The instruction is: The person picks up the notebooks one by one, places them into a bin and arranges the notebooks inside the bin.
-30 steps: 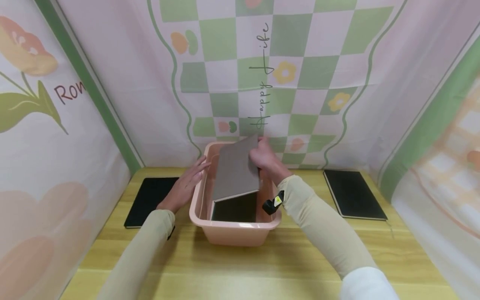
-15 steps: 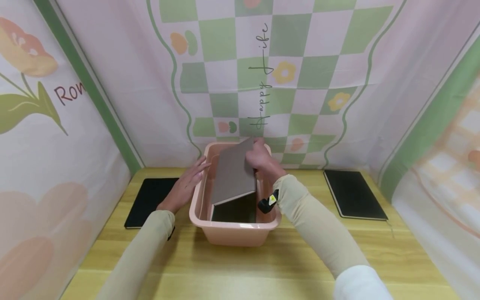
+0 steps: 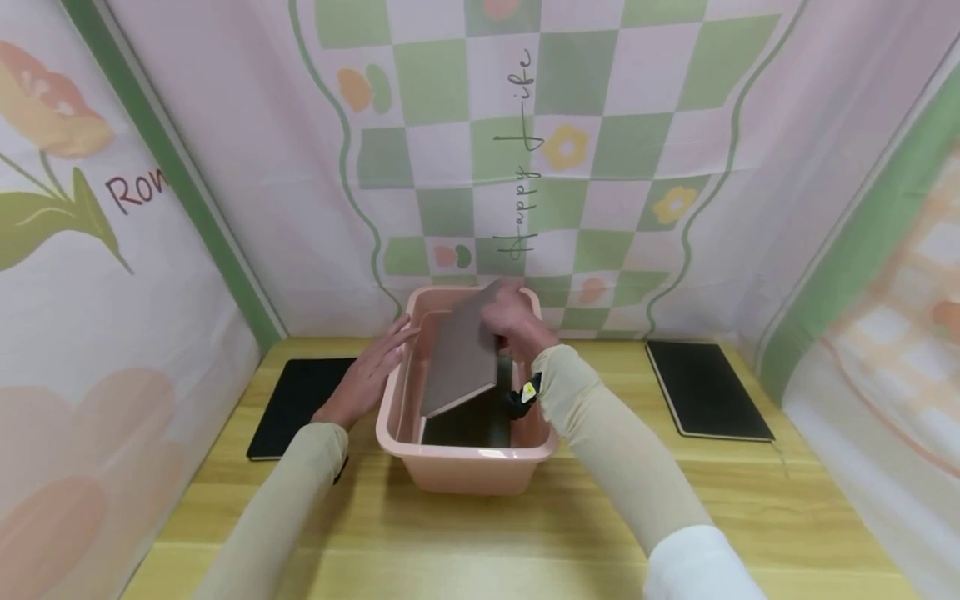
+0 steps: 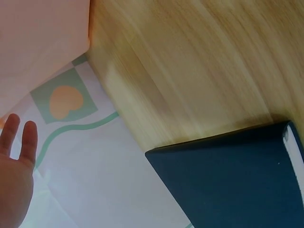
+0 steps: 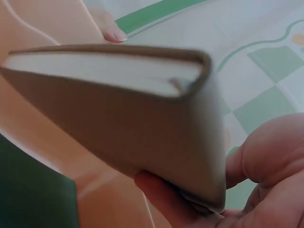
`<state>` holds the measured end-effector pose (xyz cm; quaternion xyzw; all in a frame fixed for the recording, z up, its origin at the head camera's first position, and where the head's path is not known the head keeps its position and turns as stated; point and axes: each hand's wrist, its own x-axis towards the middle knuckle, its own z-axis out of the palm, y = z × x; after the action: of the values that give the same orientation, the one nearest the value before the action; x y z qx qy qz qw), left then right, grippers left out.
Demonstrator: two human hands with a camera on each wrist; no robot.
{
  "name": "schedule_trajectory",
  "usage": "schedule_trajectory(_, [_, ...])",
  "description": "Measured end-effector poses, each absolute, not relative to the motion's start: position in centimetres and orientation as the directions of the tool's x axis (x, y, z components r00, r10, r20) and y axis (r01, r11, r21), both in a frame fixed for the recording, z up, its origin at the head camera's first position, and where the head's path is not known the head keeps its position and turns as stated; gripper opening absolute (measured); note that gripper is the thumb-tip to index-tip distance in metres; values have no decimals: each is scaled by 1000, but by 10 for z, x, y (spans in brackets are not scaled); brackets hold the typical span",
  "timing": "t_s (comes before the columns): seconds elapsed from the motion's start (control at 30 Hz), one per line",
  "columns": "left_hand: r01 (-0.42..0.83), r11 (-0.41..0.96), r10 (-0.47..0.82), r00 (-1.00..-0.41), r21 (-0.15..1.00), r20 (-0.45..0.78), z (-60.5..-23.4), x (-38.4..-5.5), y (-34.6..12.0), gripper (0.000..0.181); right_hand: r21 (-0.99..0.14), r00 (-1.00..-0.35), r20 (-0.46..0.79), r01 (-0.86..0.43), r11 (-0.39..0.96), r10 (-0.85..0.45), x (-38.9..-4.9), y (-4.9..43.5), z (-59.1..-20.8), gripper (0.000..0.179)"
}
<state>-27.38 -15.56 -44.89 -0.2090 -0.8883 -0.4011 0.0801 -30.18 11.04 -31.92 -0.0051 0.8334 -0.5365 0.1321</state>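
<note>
My right hand (image 3: 516, 317) grips a grey-brown hardcover notebook (image 3: 461, 354) by its spine edge, thumb on one side and fingers on the other. The notebook tilts inside a pink plastic basin (image 3: 468, 452), its left side lower than the right. Beneath it, a dark notebook (image 3: 465, 425) lies flat on the basin's bottom. In the right wrist view the held notebook (image 5: 114, 114) shows its white page edges and rounded spine. My left hand (image 3: 367, 375) rests with straight fingers against the basin's left rim; its fingers (image 4: 29, 142) also show in the left wrist view.
A black notebook (image 3: 288, 412) lies on the wooden table (image 3: 480, 550) left of the basin, partly behind the left forearm. Another black notebook (image 3: 708, 390) lies on the right side. A patterned curtain (image 3: 442, 158) stands close behind the basin.
My right hand has moved left and slightly down with the grey-brown notebook, which now tilts more steeply inside the basin. The left hand stays at the rim.
</note>
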Motion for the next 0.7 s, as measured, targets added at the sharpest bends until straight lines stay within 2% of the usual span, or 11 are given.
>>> schedule_trajectory(0.13, [420,598,299,-907,682,296,-450,-274,-157,49,-893,-958,-236,148,426,-162,-303,105,-321,87])
schedule_trajectory(0.3, [436,598,304,-900,673,312,-451,-275,-157,49,-862,-960,-231,126,491,-159,-307,100,-324,84])
schedule_trajectory(0.7, [442,619,303,-897,649,323,-450,-275,-157,49,-830,-971,-197,92,550,-136,-311,93,-339,51])
